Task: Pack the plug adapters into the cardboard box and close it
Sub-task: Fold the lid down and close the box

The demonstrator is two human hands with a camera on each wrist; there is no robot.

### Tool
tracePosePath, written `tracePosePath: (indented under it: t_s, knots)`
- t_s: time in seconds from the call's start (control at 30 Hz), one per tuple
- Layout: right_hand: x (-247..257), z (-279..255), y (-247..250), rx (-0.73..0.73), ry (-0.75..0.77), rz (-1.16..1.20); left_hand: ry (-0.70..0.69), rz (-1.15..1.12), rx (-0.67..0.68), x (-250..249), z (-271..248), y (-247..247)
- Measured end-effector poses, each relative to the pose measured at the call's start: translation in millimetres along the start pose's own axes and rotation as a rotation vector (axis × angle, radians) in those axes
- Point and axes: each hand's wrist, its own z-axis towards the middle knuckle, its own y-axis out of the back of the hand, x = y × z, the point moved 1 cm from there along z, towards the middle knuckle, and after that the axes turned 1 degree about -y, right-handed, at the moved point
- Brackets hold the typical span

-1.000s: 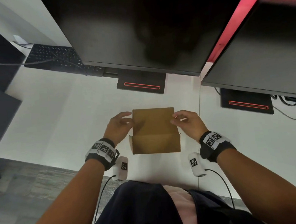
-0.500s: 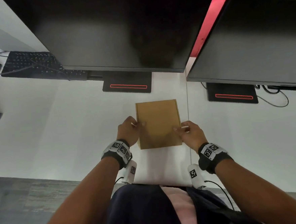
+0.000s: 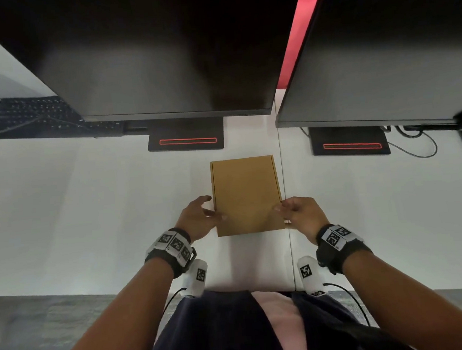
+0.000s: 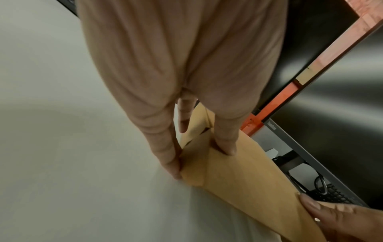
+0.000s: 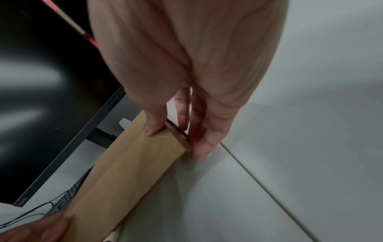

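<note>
A flat brown cardboard box lies on the white desk with its lid down and its long side pointing away from me. Whatever is inside is hidden, and no plug adapters are in view. My left hand holds the near left edge, thumb on the lid and fingers against the side wall. My right hand holds the near right edge the same way, thumb on top of the box and fingers down its side.
Two dark monitors overhang the back of the desk, their stand bases just beyond the box. A black keyboard sits back left and cables back right. A desk seam runs beside the box.
A second ago the box lay crosswise with its front wall showing under a part-lowered lid. It now lies lengthwise with the lid flat, and both hands sit at its near side edges.
</note>
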Motion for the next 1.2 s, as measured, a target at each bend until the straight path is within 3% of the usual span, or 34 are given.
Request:
tracePosePath:
  t_s: [0.17, 0.37, 0.53, 0.73, 0.83, 0.93, 1.03, 1.2]
  knots:
    - [2, 1, 2, 0.024, -0.032, 0.055, 0.0, 0.097, -0.003, -11, -4, 3]
    - [3, 4, 4, 0.036, -0.041, 0.023, 0.011, 0.035, 0.006, -15, -3, 0]
    - [0, 7, 8, 0.037, 0.006, -0.066, -0.033, 0.181, -0.013, -20, -3, 3]
    - [13, 10, 4, -0.07, 0.168, -0.464, -0.192, 0.395, -0.099, -40, -4, 7]
    - [23, 13, -4, -0.059, 0.37, -0.658, -0.347, 0.505, -0.119, -54, -3, 2]
    - [33, 19, -12, -0.019, 0.51, -0.93, -0.372, 0.734, -0.118, -69, 0, -6]
    - [40, 24, -16, -0.118, 0.554, -1.161, -0.42, 0.938, -0.198, -77, 6, -8]
    - [43, 30, -20, -0.205, 0.683, -1.283, -0.51, 1.007, -0.203, -83, 14, -7]
